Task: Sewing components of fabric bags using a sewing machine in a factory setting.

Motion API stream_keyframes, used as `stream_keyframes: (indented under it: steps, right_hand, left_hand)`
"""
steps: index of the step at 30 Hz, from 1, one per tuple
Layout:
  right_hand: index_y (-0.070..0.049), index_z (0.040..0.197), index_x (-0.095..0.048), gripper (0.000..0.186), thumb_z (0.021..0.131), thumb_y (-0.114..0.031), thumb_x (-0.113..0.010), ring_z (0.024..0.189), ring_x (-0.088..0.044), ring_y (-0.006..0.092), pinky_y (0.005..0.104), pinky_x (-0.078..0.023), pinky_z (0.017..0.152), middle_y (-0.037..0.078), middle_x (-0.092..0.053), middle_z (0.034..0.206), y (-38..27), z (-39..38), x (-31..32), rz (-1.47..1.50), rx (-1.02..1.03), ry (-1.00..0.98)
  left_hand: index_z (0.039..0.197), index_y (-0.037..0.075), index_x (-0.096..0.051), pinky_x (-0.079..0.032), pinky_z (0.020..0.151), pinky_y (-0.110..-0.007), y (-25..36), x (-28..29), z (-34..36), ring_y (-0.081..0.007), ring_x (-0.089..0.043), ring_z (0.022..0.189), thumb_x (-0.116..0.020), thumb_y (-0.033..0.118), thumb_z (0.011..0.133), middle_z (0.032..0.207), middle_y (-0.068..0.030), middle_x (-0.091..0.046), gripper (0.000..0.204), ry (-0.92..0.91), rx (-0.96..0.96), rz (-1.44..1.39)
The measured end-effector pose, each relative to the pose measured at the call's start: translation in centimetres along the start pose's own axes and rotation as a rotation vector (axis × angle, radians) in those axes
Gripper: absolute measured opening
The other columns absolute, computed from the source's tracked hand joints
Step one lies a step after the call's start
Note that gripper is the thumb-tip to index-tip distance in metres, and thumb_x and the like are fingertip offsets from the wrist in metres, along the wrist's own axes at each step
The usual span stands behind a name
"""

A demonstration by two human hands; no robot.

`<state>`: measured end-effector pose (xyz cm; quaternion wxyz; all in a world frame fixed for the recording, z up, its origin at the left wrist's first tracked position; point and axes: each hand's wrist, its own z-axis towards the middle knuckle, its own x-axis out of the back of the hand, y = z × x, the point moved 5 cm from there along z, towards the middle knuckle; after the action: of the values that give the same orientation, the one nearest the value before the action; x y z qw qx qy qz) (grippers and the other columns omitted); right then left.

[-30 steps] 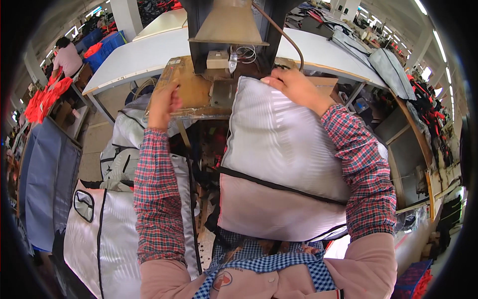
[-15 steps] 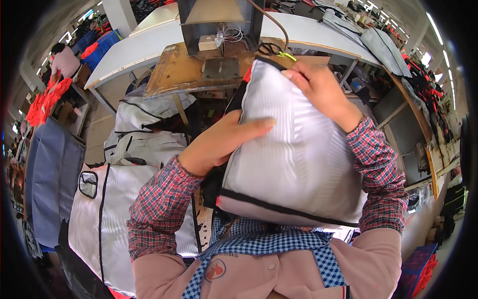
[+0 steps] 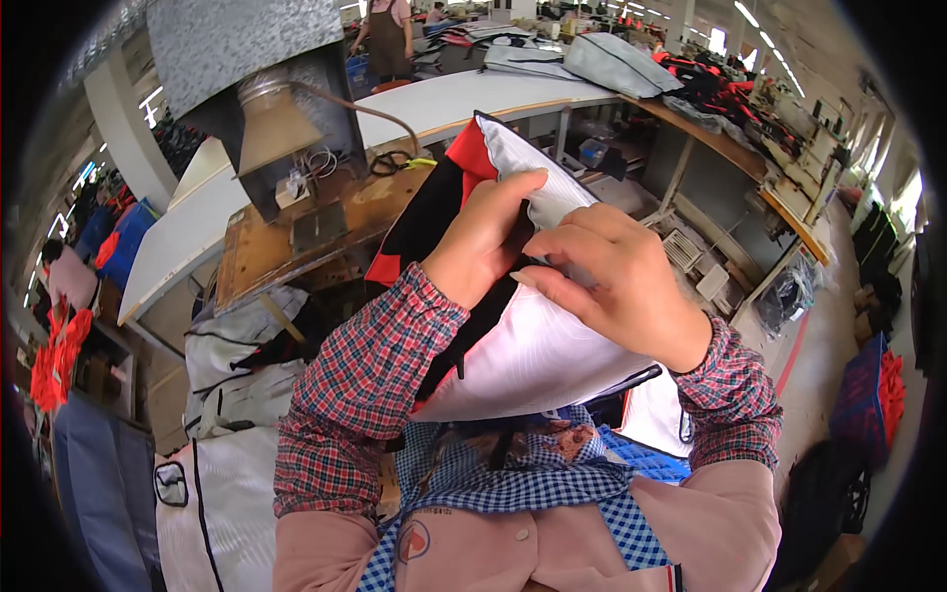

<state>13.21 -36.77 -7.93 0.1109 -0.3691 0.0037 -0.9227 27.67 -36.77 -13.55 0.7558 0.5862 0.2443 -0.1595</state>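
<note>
In front of my chest is a silver-white sewn fabric bag (image 3: 533,360) with black edging, folded so that its black and red side (image 3: 472,153) shows at the left. My left hand (image 3: 483,232) is closed on its upper fold, thumb lying on the silver face. Beside it, my right hand (image 3: 621,281) has its fingers curled at the bag's edge, the thumb pointing left. The right fingertips are partly hidden, so their exact hold on the cloth is hard to see.
More silver bag pieces (image 3: 232,493) are piled at my left, near a grey-blue cloth (image 3: 99,474). Ahead stands a wooden bench (image 3: 365,222) under a metal hood (image 3: 261,59), with black scissors (image 3: 395,161) on it. Another person (image 3: 387,39) stands beyond the white table (image 3: 464,96).
My view has swung right. The bag has been turned and folded, baring its black and red side. My right hand has come down from the top edge, close to my left.
</note>
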Motion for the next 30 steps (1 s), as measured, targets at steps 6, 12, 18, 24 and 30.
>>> stream_keyframes:
  steps: [6, 12, 18, 24, 30]
  right_hand:
    - [-0.002, 0.092, -0.070, 0.011, 0.083, -0.008, -0.072, 0.077, -0.063, 0.0223, 0.0323, -0.050, 0.068, 0.009, -0.066, 0.082, 1.5, -1.4, 0.9, 0.161, -0.088, 0.004]
    - [-0.002, 0.098, -0.068, 0.016, 0.087, -0.013, -0.070, 0.075, -0.063, 0.0177, 0.0298, -0.050, 0.065, 0.008, -0.065, 0.083, 4.3, -2.9, 0.6, 0.445, -0.415, 0.036]
    - [-0.007, 0.103, -0.068, 0.027, 0.079, -0.017, -0.076, 0.094, -0.061, 0.0290, 0.0381, -0.050, 0.079, 0.011, -0.063, 0.104, 3.0, -3.5, -0.4, -0.150, -0.112, 0.139]
    - [-0.007, 0.110, -0.064, 0.042, 0.073, -0.022, -0.079, 0.106, -0.058, 0.0341, 0.0423, -0.047, 0.088, 0.014, -0.059, 0.116, 5.2, -5.6, -2.5, -0.194, -0.105, 0.170]
    - [0.000, 0.146, -0.024, 0.104, 0.074, -0.053, -0.078, 0.139, -0.012, 0.0569, 0.0715, -0.013, 0.106, 0.032, -0.016, 0.152, 0.8, -16.6, -7.7, -0.373, -0.129, 0.235]
  left_hand:
    - [0.112, 0.001, -0.057, -0.054, 0.079, -0.037, -2.0, -0.1, 1.8, -0.0230, -0.064, 0.093, -0.061, 0.017, 0.090, 0.106, -0.0108, -0.062, 0.028, 0.097, 0.057, -0.075]
    - [0.116, -0.001, -0.056, -0.053, 0.085, -0.040, -1.5, 1.0, 3.3, -0.0267, -0.063, 0.096, -0.063, 0.017, 0.088, 0.109, -0.0132, -0.063, 0.034, 0.159, 0.024, -0.063]
    - [0.110, 0.002, -0.060, -0.054, 0.082, -0.039, 0.0, 2.9, 2.9, -0.0253, -0.066, 0.091, -0.065, 0.020, 0.087, 0.103, -0.0118, -0.067, 0.029, 0.198, 0.046, -0.120]
    - [0.103, 0.002, -0.063, -0.056, 0.076, -0.036, 0.9, 4.0, 2.5, -0.0236, -0.067, 0.082, -0.065, 0.017, 0.084, 0.093, -0.0115, -0.068, 0.024, 0.212, 0.055, -0.147]
    - [0.102, 0.002, -0.067, -0.053, 0.073, -0.028, 4.5, -1.6, 1.6, -0.0154, -0.067, 0.080, -0.068, 0.015, 0.082, 0.090, -0.0067, -0.069, 0.023, 0.115, -0.159, 0.108]
